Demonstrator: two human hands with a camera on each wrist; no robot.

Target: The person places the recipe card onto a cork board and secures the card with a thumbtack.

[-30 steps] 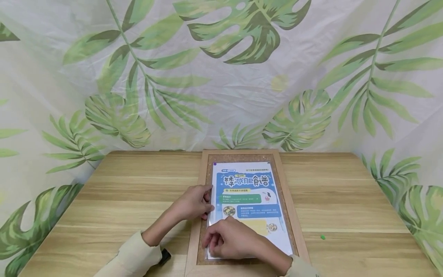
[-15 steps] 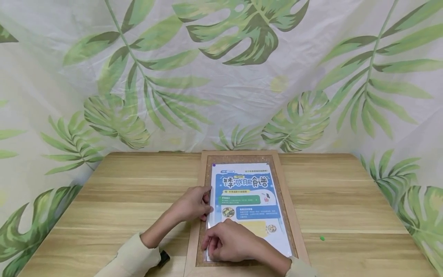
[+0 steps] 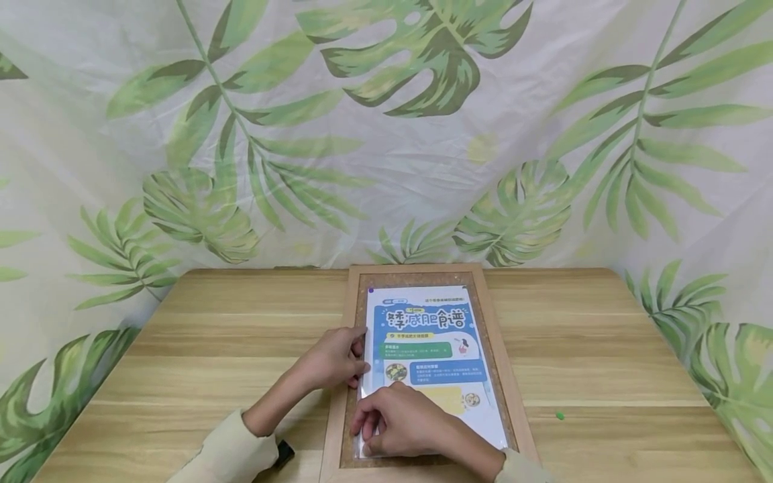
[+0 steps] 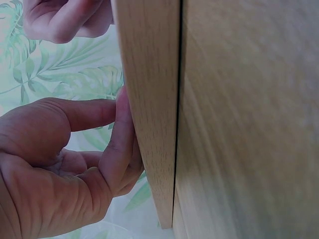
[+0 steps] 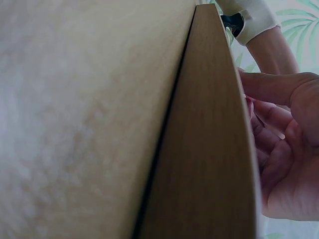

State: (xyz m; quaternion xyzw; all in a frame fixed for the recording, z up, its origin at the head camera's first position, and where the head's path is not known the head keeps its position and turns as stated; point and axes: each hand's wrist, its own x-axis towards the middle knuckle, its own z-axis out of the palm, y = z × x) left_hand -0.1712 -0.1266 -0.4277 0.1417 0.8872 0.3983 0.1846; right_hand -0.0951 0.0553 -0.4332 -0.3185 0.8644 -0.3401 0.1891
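Note:
A printed poster sheet [image 3: 431, 335] in a clear sleeve, with a blue heading and several text panels, lies on a wood-framed cork board [image 3: 370, 276]. My left hand [image 3: 329, 359] is at the sheet's left edge, thumb and forefinger pinching there; in the left wrist view their tips come together beside the frame's wooden side [image 4: 149, 99]. Nearer me, my right hand [image 3: 404, 422] has curled fingers and pinches at the sheet's lower left corner. Its fingertips are partly hidden behind the frame in the right wrist view. A purple pushpin [image 3: 371, 290] marks the top left corner, a dark one [image 3: 464, 288] the top right.
The board lies on a wood-grain table [image 3: 241, 322]. A small green piece [image 3: 559, 415] rests to its right. Beside the left sleeve is a black object [image 3: 284, 454], partly covered. Behind the table hangs a leaf-patterned cloth [image 3: 386, 168].
Both hands keep their places on the sheet with hardly any finger movement. The head view has shifted slightly, so the board and table appear a little lower and further left.

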